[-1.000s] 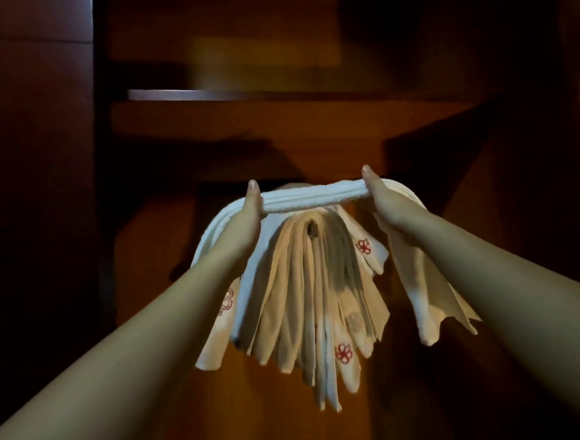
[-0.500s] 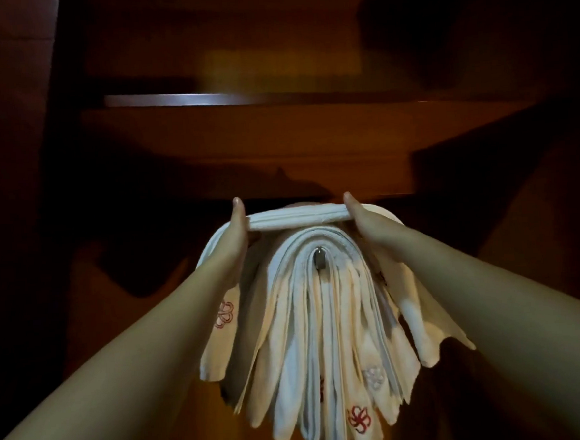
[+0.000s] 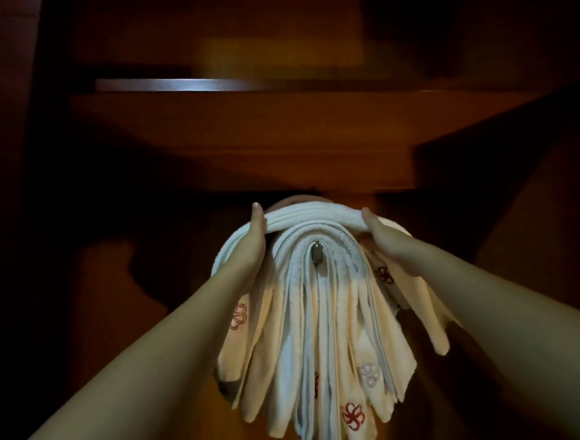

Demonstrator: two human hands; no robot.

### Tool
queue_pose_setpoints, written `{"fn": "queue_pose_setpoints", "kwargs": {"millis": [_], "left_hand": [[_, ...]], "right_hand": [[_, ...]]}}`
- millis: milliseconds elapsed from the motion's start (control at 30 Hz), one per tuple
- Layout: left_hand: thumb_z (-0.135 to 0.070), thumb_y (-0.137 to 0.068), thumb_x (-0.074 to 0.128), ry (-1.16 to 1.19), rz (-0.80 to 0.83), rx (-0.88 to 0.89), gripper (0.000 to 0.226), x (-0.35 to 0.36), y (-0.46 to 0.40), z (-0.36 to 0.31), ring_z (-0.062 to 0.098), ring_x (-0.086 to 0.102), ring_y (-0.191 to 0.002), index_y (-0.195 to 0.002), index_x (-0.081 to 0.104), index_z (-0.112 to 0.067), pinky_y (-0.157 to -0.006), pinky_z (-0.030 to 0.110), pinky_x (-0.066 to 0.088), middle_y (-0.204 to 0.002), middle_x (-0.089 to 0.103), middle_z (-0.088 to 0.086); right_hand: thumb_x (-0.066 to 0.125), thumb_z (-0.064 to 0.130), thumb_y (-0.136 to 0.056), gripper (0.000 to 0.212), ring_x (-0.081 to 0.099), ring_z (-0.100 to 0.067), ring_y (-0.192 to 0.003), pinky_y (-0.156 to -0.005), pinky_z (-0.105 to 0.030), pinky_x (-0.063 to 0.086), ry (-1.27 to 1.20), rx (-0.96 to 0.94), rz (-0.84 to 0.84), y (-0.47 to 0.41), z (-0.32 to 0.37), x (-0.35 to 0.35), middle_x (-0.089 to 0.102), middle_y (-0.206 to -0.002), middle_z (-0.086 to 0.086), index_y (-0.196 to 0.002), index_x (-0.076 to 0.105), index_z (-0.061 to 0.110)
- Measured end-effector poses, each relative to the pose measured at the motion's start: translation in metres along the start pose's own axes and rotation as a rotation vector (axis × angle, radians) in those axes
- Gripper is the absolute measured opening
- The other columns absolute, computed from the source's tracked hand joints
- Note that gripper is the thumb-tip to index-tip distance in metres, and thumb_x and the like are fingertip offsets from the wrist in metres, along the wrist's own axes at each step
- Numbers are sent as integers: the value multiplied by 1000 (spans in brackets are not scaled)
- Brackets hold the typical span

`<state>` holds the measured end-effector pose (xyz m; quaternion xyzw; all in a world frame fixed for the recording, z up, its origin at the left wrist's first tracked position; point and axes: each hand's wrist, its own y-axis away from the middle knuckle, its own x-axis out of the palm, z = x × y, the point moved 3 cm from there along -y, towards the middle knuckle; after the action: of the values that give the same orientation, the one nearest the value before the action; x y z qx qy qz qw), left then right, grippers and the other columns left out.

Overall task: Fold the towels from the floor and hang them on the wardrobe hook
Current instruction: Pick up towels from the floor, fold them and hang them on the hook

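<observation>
Inside the dim wardrobe a thick bundle of folded towels (image 3: 319,341) already hangs over the metal hook (image 3: 317,254), its tails fanning down toward six o'clock, some stitched with small red flowers. One more folded towel (image 3: 312,219) is laid across the crown of the bundle, at twelve o'clock from the hook, and both hands are on it: the left hand (image 3: 250,243) at about ten o'clock from the hook, fingers straight and pressed against the towel's end, the right hand (image 3: 380,232) at about two o'clock, closed round the other end with the thumb on top. To my eye this is the draping step for that towel; it sits on the pile but the hands have not let go, so I would call it nearly hung rather than hung. With so many up, the task looks well along, though the floor is out of sight, so I cannot tell whether any towels wait there. The hook shows only as a glint between the folds; how it meets the panel is hidden. The fingers on the far side of the towel are covered. The shelf (image 3: 183,84) at eleven o'clock is blurred, and the edges of the wardrobe are lost in shadow.
</observation>
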<state>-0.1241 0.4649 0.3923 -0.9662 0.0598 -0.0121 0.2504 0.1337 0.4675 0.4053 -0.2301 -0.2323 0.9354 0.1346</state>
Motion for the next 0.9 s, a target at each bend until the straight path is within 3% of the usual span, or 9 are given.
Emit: {"fn": "queue_pose_setpoints", "kwargs": {"millis": [67,133,167,267,367,433,633,733,900], "left_hand": [[-72,-97,17,-74,-17,38,66,-5,7,12,3,72,-90,-109,67,-31,-79,24,55,-91,78,-6],[-75,-95,18,-157,-53,57,76,-13,18,32,19,60,-123,-132,61,-24,-108,39,45,-124,69,6],[-76,-93,19,-191,-82,53,80,-19,23,42,24,55,-129,-139,57,-22,-113,43,40,-132,64,10],[-78,-91,25,-205,-134,71,76,-36,42,72,23,55,-128,-142,53,-28,-112,45,41,-135,62,7],[-91,-77,36,-152,-232,-97,79,-50,59,106,28,57,-120,-129,58,-36,-108,49,43,-127,64,9],[-85,-81,41,-147,-278,-206,71,-54,65,128,31,55,-121,-127,56,-34,-109,48,42,-131,61,13],[-69,-95,36,-265,-156,-257,68,-39,101,158,26,54,-124,-144,47,-24,-110,45,41,-140,56,10],[-69,-97,30,-372,-60,-269,68,-44,124,157,25,60,-116,-141,53,-22,-104,45,45,-129,64,8],[-44,-103,44,-491,-79,-297,49,-61,170,154,26,55,-118,-141,51,-14,-89,33,38,-129,60,8]], "right_hand": [[28,84,-87,80,53,-22,-129,-116,-45,36,-43,-35,67,11,-7,9,56,-142,-1,-146,48,35],[22,84,-87,75,46,-15,-133,-118,-38,29,-36,-62,133,24,-18,15,50,-148,3,-146,43,42],[19,84,-87,74,41,-11,-134,-117,-33,25,-6,-67,156,33,-25,18,46,-151,7,-147,38,47],[17,85,-83,78,36,-11,-135,-116,-33,22,45,-2,170,52,-58,24,39,-155,4,-149,31,47],[18,78,-91,77,29,-23,-147,-122,-43,20,95,85,158,73,-87,30,31,-161,-4,-156,26,36],[19,73,-92,81,24,-21,-150,-124,-43,18,67,64,171,85,-99,36,24,-165,-3,-159,22,29],[13,70,-96,78,34,-21,-146,-116,-28,22,172,179,252,127,-126,49,35,-161,-3,-158,27,26],[15,70,-96,78,36,-17,-142,-109,-26,25,237,112,170,150,-128,44,32,-161,-1,-160,19,26],[31,53,-105,61,37,-31,-145,-117,-45,28,429,317,-40,197,-150,26,37,-160,-11,-155,34,18]]}}
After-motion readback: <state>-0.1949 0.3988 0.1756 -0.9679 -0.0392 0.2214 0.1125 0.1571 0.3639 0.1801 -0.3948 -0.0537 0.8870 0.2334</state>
